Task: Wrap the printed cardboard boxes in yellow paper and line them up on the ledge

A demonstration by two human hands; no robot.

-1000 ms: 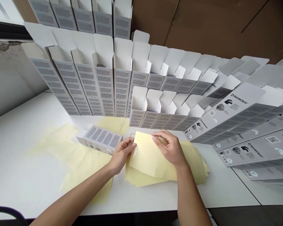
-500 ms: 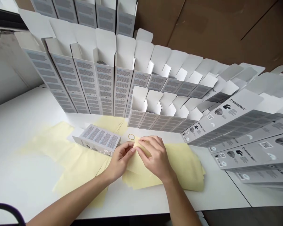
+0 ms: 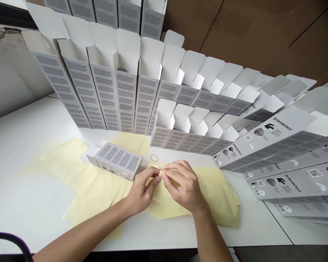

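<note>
1. I can read "SILVERCREST" on the grey boxes [image 3: 281, 128] to the right of the hands, beside pictures and QR codes; the printed blocks on the box rows [image 3: 125, 98] beyond the hands are too small to read.
2. The yellow sheets [image 3: 218, 196] lie beneath both hands and spread out past the right hand [image 3: 184, 185]; more yellow paper [image 3: 87, 196] lies beyond and left of the left hand [image 3: 140, 194].
3. Both hands are drawn into pinches, fingertips meeting, a small yellow edge of the sheets seemingly between them.
4. A second ago the hands stood apart, holding a sheet up flat; now they're together, and the rubber band [image 3: 154, 158] just beyond them shows whole.
5. One box [image 3: 117, 160] lies on its side beyond the left hand.
</note>
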